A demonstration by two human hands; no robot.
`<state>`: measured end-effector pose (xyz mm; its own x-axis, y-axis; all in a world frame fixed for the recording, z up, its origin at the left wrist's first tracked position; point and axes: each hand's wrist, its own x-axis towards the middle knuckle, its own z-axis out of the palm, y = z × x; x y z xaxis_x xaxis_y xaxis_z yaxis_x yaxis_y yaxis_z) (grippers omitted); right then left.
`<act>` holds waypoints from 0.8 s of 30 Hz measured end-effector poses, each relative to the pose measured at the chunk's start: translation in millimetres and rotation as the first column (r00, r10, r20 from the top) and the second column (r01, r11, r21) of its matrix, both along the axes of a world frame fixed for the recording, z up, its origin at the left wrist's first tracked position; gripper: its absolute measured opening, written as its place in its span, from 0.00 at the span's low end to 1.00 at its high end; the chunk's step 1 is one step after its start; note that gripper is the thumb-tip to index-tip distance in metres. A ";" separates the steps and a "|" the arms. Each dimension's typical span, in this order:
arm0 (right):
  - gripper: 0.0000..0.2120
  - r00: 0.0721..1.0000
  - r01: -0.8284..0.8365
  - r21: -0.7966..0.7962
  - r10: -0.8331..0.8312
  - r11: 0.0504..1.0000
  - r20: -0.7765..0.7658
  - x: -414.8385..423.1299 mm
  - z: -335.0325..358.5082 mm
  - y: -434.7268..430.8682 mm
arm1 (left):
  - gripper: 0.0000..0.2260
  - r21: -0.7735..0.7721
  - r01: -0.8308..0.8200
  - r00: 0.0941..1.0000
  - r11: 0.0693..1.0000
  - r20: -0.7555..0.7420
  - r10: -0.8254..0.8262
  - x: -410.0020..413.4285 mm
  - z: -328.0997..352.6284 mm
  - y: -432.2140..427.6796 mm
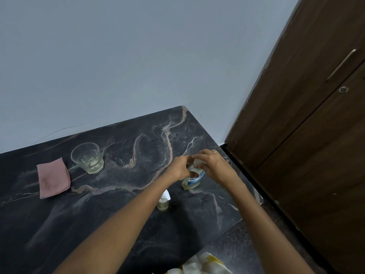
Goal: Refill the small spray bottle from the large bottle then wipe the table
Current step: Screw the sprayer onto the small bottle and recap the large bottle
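Observation:
The large bottle [192, 180], clear with a blue and white label and pale liquid, stands on the dark marbled table [122, 194] near its right edge. My left hand [178, 169] grips the bottle's shoulder. My right hand [213, 165] closes its fingers on the white cap [198, 162] at the top. The small spray bottle [163, 203] with a white nozzle stands just in front, partly hidden by my left forearm. A pink cloth [53, 177] lies flat at the left.
A clear glass tumbler [87, 158] with a little liquid stands beside the cloth. A wall runs behind the table. A brown wooden door [308, 123] is close on the right. White and yellow fabric [203, 264] shows at the bottom edge.

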<state>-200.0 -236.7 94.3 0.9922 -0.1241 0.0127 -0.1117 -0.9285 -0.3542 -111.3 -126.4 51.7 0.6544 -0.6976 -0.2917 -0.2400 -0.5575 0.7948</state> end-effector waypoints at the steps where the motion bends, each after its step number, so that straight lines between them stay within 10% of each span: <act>1: 0.17 1.000 0.027 0.010 -0.027 1.000 0.012 0.5 0.1 0.7 | 0.22 -0.002 0.002 1.000 1.000 0.004 -0.002 -0.1 0.0 0.0; 24: 0.17 0.999 0.048 0.047 -0.048 0.998 0.003 5.6 2.2 4.9 | 0.20 -0.010 -0.130 0.991 0.991 -0.034 0.129 -6.3 5.5 -4.7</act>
<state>-194.4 -231.7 96.6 0.9851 -0.1720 0.0094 -0.1541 -0.9044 -0.3979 -117.5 -131.1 57.2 0.7296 -0.6113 -0.3066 -0.1397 -0.5721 0.8082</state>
